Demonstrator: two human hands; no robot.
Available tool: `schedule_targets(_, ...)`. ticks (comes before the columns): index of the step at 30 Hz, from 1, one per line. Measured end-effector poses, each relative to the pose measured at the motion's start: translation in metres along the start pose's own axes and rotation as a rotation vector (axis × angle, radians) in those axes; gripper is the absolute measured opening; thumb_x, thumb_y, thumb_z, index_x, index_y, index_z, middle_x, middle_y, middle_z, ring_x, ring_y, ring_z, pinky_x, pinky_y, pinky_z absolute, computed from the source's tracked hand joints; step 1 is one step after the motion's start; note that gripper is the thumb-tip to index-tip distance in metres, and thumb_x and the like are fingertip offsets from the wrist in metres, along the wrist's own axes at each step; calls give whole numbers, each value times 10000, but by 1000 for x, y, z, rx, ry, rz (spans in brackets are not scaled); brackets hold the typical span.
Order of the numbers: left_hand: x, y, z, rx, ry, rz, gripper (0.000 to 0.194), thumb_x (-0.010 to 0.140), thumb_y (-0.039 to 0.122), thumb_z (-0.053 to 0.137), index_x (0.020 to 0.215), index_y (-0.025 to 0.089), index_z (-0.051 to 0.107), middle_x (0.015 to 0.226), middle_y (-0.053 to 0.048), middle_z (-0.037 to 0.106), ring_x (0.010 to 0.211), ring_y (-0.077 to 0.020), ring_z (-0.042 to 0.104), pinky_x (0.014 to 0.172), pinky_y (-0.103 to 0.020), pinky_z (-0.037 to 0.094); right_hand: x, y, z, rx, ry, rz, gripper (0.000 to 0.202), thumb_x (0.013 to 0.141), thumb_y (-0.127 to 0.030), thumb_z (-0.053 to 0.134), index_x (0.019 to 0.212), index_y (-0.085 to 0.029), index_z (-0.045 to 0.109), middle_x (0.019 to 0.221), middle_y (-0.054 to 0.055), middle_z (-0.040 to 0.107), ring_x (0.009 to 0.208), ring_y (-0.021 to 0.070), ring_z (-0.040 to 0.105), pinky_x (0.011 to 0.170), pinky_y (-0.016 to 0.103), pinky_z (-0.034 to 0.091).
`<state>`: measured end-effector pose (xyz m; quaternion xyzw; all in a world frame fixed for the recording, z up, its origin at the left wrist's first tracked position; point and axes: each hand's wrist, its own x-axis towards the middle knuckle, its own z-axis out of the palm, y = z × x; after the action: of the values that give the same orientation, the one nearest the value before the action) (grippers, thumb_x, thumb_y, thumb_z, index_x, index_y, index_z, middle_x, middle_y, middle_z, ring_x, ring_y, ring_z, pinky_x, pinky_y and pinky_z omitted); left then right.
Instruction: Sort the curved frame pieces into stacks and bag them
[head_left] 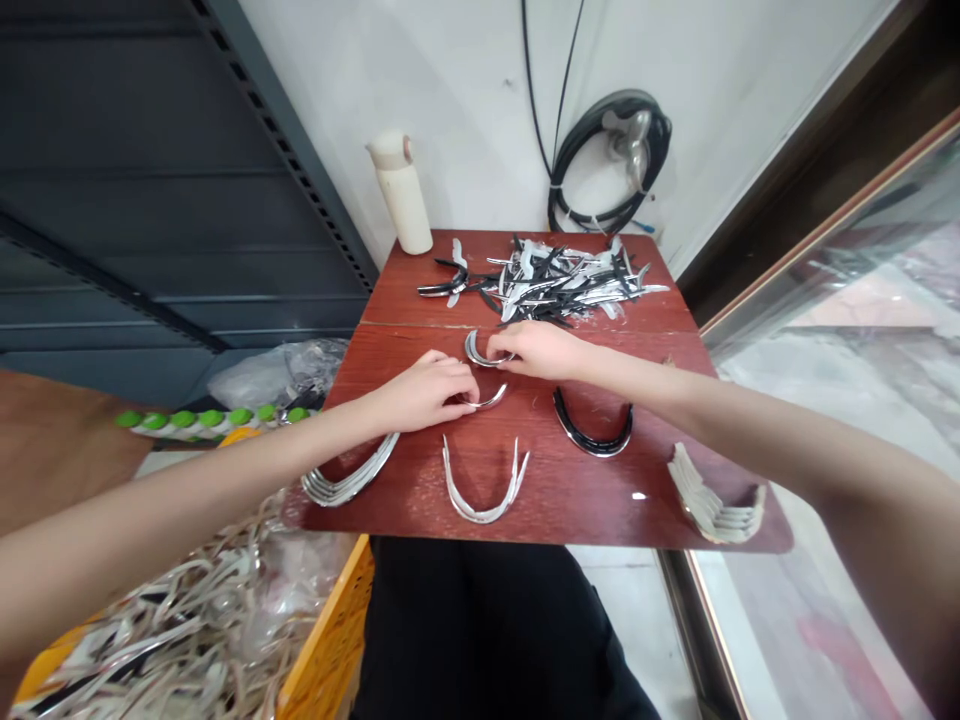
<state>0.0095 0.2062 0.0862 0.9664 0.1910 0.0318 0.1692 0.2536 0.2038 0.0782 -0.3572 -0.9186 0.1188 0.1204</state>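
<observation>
Over the middle of the red-brown table [420,500], my left hand [431,392] pinches a thin curved silver strip [493,399], its free end pointing right. Just beyond it, my right hand [541,348] has its fingers closed on a U-shaped silver strip [474,352]; whether that is one piece or a few nested together I cannot tell. Below my left forearm lies a nested stack of silver curved strips [352,487]. White curved strips [484,515] rest near the front edge, and black curved strips [596,445] sit below my right forearm.
A heap of loose black, white and silver strips [559,282] covers the table's back. A cream bottle [405,200] stands at the back left. White ribbed pieces [716,515] lie front right. A yellow crate [330,630] full of strips is at lower left; coiled cable [559,195] hangs behind.
</observation>
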Motion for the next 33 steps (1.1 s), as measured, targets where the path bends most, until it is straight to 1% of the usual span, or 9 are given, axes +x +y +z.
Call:
schedule_targets(3,-3,2,-12,-235,78,-100,188,894,393,610,876,215,667,910,-1,689,879,-169,603,908,-354,366,-3,1,-1,113,92,-33,112,874,-157,611,968,-170,670,930,69,700,859,202,615,799,310,407)
schedule_targets(6,-2,5,-20,-623,269,-292,233,831,421,685,893,198,660,941,-13,692,874,-165,612,859,-326,428,-5,-10,-6,384,302,49,168,917,-299,602,983,-170,688,953,60,707,869,196,620,814,331,445)
schedule_targets(10,2,13,-13,-1042,450,-391,267,753,403,774,865,182,675,923,-18,698,862,-146,619,883,-319,452,-8,-37,-7,820,413,166,295,886,-461,640,974,-193,727,954,33,733,865,178,647,816,329,495)
schedule_targets(14,5,26,-2,-1171,509,-441,251,746,389,792,858,184,702,901,-15,707,863,-141,632,915,-324,461,-10,-59,0,941,555,253,201,850,-378,696,899,-189,744,915,32,752,846,175,672,831,334,512)
schedule_targets(16,5,32,0,-1157,513,-471,235,739,376,801,836,181,713,899,-15,717,875,-144,643,948,-333,461,-13,-68,2,861,603,289,133,858,-308,686,889,-191,743,913,30,755,851,177,677,822,326,508)
schedule_targets(19,1,40,-1,-1242,434,-500,223,745,351,797,869,178,732,936,-29,735,922,-158,666,1002,-357,461,-18,-78,2,528,631,307,93,877,-245,661,884,-199,741,895,27,740,830,174,659,790,311,472)
schedule_targets(22,-3,42,-2,-1423,314,-539,252,767,353,773,939,173,732,1031,-61,740,1000,-187,675,1017,-387,478,-23,-82,6,91,549,231,129,911,-227,613,888,-188,734,874,46,718,808,188,617,775,332,405)
schedule_targets(25,-5,38,1,-1445,242,-649,325,796,438,740,970,164,722,1038,-94,745,993,-207,689,966,-396,517,-25,-82,13,-191,413,120,188,945,-215,562,862,-175,725,822,57,697,802,202,570,791,353,346)
schedule_targets(33,5,22,12,-1199,128,-828,444,700,563,777,851,150,715,961,-110,762,826,-186,701,729,-304,574,-27,-61,24,-312,265,72,129,934,-250,607,914,-179,713,890,65,702,913,236,519,870,382,302)
